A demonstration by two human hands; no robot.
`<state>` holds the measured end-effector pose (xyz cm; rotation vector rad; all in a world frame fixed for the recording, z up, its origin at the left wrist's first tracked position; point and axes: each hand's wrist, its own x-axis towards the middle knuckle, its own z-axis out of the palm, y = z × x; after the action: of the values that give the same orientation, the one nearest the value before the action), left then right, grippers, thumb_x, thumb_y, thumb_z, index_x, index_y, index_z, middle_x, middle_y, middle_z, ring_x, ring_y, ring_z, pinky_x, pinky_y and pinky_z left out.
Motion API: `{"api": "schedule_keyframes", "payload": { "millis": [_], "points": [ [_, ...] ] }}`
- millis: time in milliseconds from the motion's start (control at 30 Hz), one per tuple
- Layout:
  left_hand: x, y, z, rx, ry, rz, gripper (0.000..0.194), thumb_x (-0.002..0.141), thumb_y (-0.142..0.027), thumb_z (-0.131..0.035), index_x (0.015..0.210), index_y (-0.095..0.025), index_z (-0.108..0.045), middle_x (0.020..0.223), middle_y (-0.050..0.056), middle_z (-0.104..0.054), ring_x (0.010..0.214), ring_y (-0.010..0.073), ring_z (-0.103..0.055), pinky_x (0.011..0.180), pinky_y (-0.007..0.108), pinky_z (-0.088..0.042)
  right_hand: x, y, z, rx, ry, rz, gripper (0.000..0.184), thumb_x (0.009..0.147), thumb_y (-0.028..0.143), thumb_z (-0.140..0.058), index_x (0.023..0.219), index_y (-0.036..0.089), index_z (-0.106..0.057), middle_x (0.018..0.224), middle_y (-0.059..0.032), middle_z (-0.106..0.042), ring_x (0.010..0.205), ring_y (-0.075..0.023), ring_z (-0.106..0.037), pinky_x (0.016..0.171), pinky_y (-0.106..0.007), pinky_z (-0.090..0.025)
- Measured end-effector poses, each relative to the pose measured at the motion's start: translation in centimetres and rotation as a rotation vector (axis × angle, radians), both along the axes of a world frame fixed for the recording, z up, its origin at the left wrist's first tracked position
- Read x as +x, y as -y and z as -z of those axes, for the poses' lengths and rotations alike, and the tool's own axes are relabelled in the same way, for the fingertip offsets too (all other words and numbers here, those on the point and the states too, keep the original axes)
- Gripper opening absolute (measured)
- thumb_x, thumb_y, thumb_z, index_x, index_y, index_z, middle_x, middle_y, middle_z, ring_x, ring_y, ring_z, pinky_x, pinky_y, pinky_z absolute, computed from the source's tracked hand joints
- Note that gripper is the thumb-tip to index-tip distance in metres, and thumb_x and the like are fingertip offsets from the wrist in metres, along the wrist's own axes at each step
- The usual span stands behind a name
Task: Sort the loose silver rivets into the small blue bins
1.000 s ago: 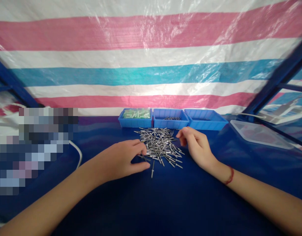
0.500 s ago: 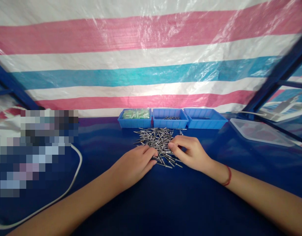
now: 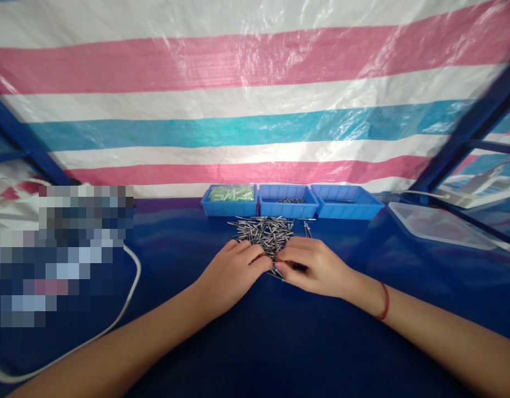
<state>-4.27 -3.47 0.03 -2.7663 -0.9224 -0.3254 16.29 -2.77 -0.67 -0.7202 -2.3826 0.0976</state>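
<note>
A pile of small metal pins (image 3: 265, 230) lies on the dark blue table cover (image 3: 288, 331). My left hand (image 3: 234, 273) rests at the pile's near left side, fingers curled and pressed together against the pins. My right hand (image 3: 317, 265) lies over the near right side, fingers bent toward the left hand, and their fingertips nearly meet. Both hands cover the front of the pile, and what sits under the fingers is hidden.
Three blue trays stand in a row behind the pile: left tray (image 3: 229, 207) with pale green parts, middle tray (image 3: 288, 207) with a few pins, right tray (image 3: 348, 207). A clear plastic lid (image 3: 440, 224) lies at right. A white cable (image 3: 128, 298) loops at left.
Both hands have drawn together over the near side of the pile, sweeping the scattered pins into a tighter heap. The loose pin near the front is no longer seen.
</note>
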Motion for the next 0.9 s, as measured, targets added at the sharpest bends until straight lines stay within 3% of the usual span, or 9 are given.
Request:
{"api": "schedule_keyframes", "payload": {
  "millis": [167,333,467,633,900],
  "points": [
    [0.1,0.0,0.4,-0.018,0.221,0.017,0.015,0.095,-0.021,-0.043,0.093,-0.018,-0.058,0.090,0.002,-0.063,0.085,0.0191,-0.053,0.074,0.033,-0.035,-0.4,0.5,-0.4,0.007,-0.067,0.001,0.008,0.084,0.024,-0.056,0.083,0.017,-0.059,0.070,-0.0019,-0.059,0.064,-0.0127,-0.053,0.060,-0.026,-0.040],
    [0.7,0.5,0.3,-0.291,0.585,-0.014,0.011,0.094,-0.017,-0.043,0.091,-0.018,-0.054,0.086,0.001,-0.061,0.080,0.0134,-0.057,0.074,0.025,-0.042,-0.7,0.9,-0.5,-0.156,-0.286,0.014,0.005,0.084,0.021,-0.058,0.087,0.018,-0.059,0.074,-0.0012,-0.060,0.064,-0.0104,-0.053,0.059,-0.023,-0.044],
    [0.9,0.7,0.3,-0.442,0.757,-0.036,0.006,0.091,-0.018,-0.048,0.095,-0.020,-0.052,0.085,-0.001,-0.062,0.078,0.0117,-0.059,0.072,0.022,-0.045,-0.9,1.1,-0.5,-0.216,-0.365,-0.019,0.002,0.083,0.018,-0.060,0.085,0.017,-0.060,0.073,-0.0011,-0.060,0.060,-0.0091,-0.052,0.056,-0.022,-0.043],
    [0.8,0.8,0.4,-0.497,0.862,-0.015,0.010,0.089,-0.018,-0.050,0.098,-0.020,-0.049,0.089,-0.001,-0.063,0.081,0.0113,-0.060,0.074,0.022,-0.046,-1.1,1.2,-0.5,-0.264,-0.395,-0.041,0.007,0.084,0.017,-0.059,0.090,0.016,-0.062,0.076,-0.0028,-0.062,0.063,-0.0104,-0.053,0.057,-0.025,-0.044],
    [0.8,0.6,0.5,-0.517,0.850,-0.005,0.010,0.090,-0.020,-0.049,0.099,-0.020,-0.051,0.092,0.000,-0.063,0.082,0.0119,-0.060,0.076,0.024,-0.046,-1.2,1.2,-0.7,-0.321,-0.433,-0.067,0.008,0.086,0.018,-0.056,0.089,0.017,-0.064,0.076,-0.0036,-0.062,0.067,-0.0121,-0.057,0.058,-0.026,-0.045]
  ]
}}
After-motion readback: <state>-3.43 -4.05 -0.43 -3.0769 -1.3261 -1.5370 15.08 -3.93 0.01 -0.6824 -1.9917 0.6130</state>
